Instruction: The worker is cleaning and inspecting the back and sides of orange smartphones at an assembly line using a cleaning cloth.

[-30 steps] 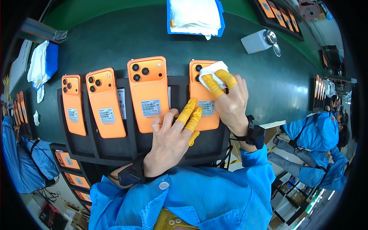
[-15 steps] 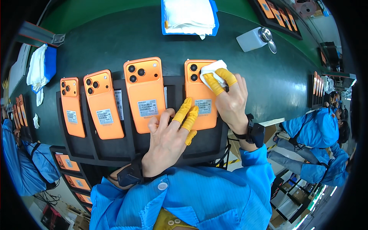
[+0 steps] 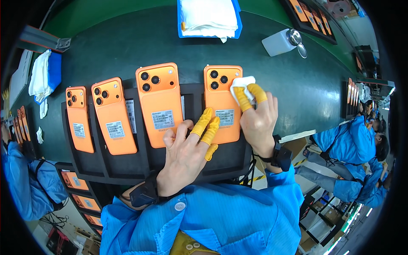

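Note:
Several orange smartphones lie back up in a row on a black slotted tray (image 3: 91,165), each with three lenses and a printed label. On the rightmost smartphone (image 3: 219,99), my left hand (image 3: 183,159) rests stretched index and middle fingers beside the label, at the lower left edge. Those fingertips and the thumb wear yellow finger cots. My right hand (image 3: 258,121), also in yellow finger cots, pinches a folded white cloth (image 3: 243,81) against this phone's upper right edge, below the camera area. Left of my left hand is another orange smartphone (image 3: 158,100).
A blue bin of white cloths (image 3: 209,19) stands at the far edge of the dark green table. Right of it is a white pump bottle (image 3: 278,43). Another blue bin (image 3: 54,70) holds cloths at left. Co-workers in blue sit on both sides; more phones (image 3: 74,180) lie racked at lower left.
My right hand has slid the white cloth right and slightly down, off the camera area to the phone's side edge, uncovering the lenses. My left hand stays in place.

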A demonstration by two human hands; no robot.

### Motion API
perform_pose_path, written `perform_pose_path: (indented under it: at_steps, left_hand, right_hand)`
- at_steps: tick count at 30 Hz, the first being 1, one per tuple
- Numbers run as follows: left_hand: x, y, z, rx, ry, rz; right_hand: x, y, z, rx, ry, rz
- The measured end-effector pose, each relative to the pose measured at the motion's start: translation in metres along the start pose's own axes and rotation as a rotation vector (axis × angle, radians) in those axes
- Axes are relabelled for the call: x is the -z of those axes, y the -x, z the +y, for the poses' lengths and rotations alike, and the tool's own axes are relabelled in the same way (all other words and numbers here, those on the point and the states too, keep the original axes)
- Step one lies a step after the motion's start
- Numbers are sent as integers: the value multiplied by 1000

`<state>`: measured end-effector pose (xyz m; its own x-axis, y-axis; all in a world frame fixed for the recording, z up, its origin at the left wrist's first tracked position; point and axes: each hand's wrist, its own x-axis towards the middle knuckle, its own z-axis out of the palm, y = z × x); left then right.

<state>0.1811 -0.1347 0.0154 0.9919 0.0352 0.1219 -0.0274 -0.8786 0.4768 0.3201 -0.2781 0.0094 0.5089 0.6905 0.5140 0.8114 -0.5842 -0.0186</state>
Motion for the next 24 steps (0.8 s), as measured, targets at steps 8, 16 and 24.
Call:
perform_pose_path:
  at_steps: [8, 16, 24]
  left_hand:
    - [-2, 1, -2, -11, 5, 20]
    - [0, 0, -1, -24, 6, -8]
    - [16, 13, 2, 12, 99, -85]
  right_hand:
    - [-4, 4, -7, 75, -109, 8]
    - [-10, -11, 19, 43, -4, 90]
    - [1, 7, 1, -5, -131, 14]
